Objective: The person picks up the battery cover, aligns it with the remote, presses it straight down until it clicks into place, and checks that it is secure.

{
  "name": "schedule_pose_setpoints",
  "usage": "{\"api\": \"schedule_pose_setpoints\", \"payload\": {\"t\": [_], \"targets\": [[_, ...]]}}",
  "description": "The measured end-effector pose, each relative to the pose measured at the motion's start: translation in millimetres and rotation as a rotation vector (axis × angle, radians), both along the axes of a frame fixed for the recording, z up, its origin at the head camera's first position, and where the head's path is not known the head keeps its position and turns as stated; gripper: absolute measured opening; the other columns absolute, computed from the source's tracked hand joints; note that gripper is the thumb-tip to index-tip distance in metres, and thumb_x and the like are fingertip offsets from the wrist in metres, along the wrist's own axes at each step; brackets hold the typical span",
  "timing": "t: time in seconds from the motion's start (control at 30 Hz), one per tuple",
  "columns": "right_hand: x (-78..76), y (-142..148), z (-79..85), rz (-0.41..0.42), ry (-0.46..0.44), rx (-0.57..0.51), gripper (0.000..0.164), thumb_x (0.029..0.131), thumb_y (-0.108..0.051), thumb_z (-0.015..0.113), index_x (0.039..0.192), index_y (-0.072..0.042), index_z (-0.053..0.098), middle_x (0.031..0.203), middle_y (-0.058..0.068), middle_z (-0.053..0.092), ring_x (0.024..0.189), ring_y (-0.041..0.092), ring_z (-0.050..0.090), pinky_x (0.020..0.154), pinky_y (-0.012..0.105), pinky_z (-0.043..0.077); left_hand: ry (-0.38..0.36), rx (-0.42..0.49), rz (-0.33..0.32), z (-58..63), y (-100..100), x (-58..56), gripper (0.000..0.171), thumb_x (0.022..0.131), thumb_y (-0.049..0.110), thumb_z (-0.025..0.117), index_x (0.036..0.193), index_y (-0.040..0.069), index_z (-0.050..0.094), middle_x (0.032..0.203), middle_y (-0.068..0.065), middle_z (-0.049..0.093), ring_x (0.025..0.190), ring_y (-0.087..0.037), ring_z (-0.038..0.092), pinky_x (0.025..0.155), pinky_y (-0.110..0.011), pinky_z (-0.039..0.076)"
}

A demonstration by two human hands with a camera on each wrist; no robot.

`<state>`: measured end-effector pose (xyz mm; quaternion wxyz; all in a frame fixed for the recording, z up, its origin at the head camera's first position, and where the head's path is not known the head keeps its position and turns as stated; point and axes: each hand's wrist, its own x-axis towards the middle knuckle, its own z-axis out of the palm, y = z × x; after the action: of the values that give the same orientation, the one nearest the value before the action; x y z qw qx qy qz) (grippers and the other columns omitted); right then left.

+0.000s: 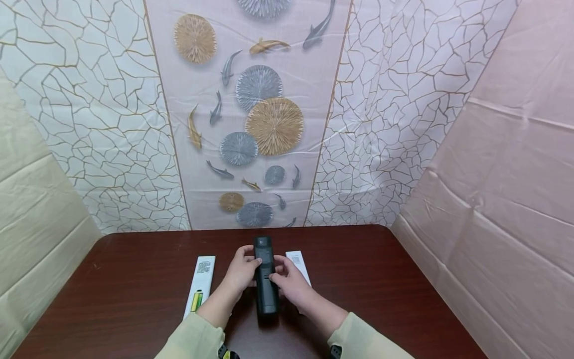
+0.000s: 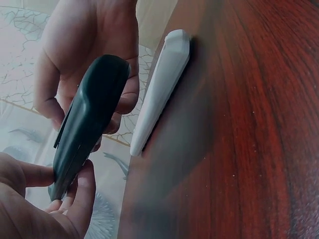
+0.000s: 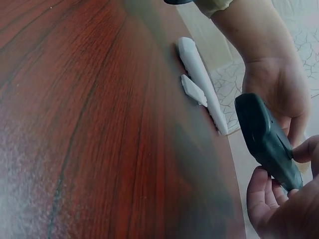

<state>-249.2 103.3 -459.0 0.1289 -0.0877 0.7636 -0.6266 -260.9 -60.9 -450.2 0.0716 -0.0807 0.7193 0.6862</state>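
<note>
A black remote control [image 1: 265,286] is held up over the table with its back toward the head camera. My left hand [image 1: 241,271] grips its left side, thumb on the back. From the right, my right hand [image 1: 291,284] holds it, thumb at the latch of the battery cover. That battery cover [image 2: 64,127] stands tilted out from the body in the left wrist view. Beside my left forearm lies a white remote [image 1: 199,279], with yellow-green batteries [image 1: 197,300] showing in its back. Another white remote [image 1: 298,264] lies partly hidden behind my right hand.
A small loose white piece [image 3: 193,91], shaped like a cover, lies against the left white remote. The dark red-brown wooden table [image 1: 381,299] ends at a patterned cloth wall [image 1: 255,124]. Pale cloth walls [image 1: 502,164] flank both sides.
</note>
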Motion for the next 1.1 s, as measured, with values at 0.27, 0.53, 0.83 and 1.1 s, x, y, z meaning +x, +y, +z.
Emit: {"api": "schedule_pose_setpoints", "payload": {"t": [0.27,0.53,0.83,1.1], "targets": [[-0.6,2,-1.5,0.019,0.03,0.008,0.056,0.097,-0.013,0.058,0.149,-0.006,0.038,0.114,0.014,0.056,0.093,0.022,0.06,0.067,0.037,0.056,-0.002,0.008,0.011,2.3,1,0.2,0.051,0.104,0.016,0.052,0.149,0.008,0.031,0.136,-0.024,0.049,0.104,-0.033,0.064,0.066,-0.041,0.058],[-3.3,2,-5.3,0.022,0.06,0.009,0.058,0.098,-0.012,0.059,0.15,-0.002,0.036,0.115,0.014,0.057,0.091,0.021,0.06,0.065,0.036,0.055,0.008,0.002,0.016,2.7,2,-1.1,0.051,0.103,0.016,0.053,0.149,0.006,0.031,0.136,-0.025,0.05,0.101,-0.032,0.064,0.066,-0.041,0.058],[-2.5,3,-4.6,0.01,0.023,0.001,0.055,0.097,-0.013,0.059,0.148,-0.004,0.039,0.116,0.014,0.058,0.092,0.022,0.062,0.067,0.038,0.056,0.008,0.02,-0.002,-0.7,0,-1.4,0.054,0.103,0.018,0.054,0.15,0.006,0.03,0.136,-0.025,0.05,0.104,-0.032,0.064,0.067,-0.041,0.058],[2.0,4,-6.9,-0.038,0.028,-0.044,0.051,0.095,-0.008,0.061,0.143,0.0,0.044,0.114,0.016,0.057,0.083,0.021,0.061,0.062,0.04,0.056,0.019,0.022,-0.014,-7.4,1,-0.9,0.055,0.102,0.02,0.056,0.149,0.006,0.031,0.135,-0.024,0.051,0.102,-0.031,0.065,0.067,-0.042,0.059]]}}
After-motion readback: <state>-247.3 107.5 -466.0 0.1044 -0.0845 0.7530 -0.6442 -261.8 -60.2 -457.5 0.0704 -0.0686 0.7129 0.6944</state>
